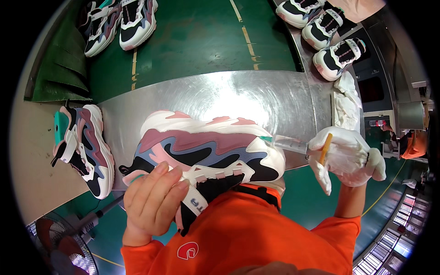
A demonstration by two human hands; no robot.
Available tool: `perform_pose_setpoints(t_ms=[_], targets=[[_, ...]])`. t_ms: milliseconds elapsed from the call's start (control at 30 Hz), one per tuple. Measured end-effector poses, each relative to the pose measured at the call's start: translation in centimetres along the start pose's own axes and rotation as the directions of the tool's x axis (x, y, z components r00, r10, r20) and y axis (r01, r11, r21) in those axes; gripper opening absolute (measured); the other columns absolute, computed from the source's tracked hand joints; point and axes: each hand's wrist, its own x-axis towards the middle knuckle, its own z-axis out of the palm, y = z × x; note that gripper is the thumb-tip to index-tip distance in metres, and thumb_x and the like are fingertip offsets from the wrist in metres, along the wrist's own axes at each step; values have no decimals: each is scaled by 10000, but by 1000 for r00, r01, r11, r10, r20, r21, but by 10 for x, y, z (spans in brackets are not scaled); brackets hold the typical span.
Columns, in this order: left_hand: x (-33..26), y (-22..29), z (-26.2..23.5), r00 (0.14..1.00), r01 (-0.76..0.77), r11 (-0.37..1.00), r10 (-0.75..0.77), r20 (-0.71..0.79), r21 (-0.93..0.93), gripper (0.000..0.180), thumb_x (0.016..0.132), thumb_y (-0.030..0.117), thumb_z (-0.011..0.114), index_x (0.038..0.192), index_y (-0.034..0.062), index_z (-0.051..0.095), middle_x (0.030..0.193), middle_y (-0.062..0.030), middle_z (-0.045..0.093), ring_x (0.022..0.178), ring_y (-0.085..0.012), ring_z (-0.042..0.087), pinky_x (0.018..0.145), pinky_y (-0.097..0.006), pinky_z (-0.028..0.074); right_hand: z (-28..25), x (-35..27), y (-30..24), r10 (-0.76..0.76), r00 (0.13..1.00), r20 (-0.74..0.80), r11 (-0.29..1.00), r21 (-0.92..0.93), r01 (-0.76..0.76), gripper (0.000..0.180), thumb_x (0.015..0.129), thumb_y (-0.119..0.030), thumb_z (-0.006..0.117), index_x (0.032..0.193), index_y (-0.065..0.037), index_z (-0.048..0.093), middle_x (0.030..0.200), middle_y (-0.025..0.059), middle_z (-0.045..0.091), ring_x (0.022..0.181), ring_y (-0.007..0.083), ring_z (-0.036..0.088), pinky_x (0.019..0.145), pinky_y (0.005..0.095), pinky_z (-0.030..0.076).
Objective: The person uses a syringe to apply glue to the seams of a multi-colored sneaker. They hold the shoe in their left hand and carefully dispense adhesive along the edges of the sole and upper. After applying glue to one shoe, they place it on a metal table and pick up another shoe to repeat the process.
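A chunky sneaker [206,146] in white, mauve, blue-grey, pink and black lies on its side in front of me, its sole facing away. My left hand [155,201] is bare, with fingers curled over the shoe's collar and strap at the heel end. At the right, beyond the toe, my right hand [346,158] wears a white glove. A thin yellow-orange stick [326,149] is held in its fingers. Between this hand and the toe is a pale, see-through strip [291,144]; I cannot tell what it is. A small teal mark [266,138] shows at the toe's sole edge.
A matching sneaker [87,149] stands to the left of the metal worktop [192,94]. More shoes [137,23] are on the green belt [192,41] at the back left, and several [337,57] line the right ledge. White crumpled cloth [346,107] lies there too. A fan [62,243] is at lower left.
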Motion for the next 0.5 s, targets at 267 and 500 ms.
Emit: perform_pose_setpoints(t_ms=[267, 500], targets=[[3, 4, 1, 1000, -26, 997, 27, -6, 66, 202, 858, 103, 649, 1059, 85, 646, 1065, -84, 686, 1016, -275, 658, 717, -317, 496, -28, -10, 34, -197, 960, 200, 909, 405, 102, 1246, 420, -606, 855, 1240, 230, 430, 909, 267, 615, 744, 280, 656, 558, 313, 574], [-3, 21, 1, 1000, 21, 985, -24, 16, 171, 212, 882, 109, 611, 1093, 86, 618, 1074, -86, 686, 1032, -274, 648, 793, -338, 468, -38, -29, 56, -246, 968, 53, 882, 426, 201, 1219, 424, -584, 843, 1231, 240, 446, 974, 299, 604, 779, 309, 631, 577, 349, 545]])
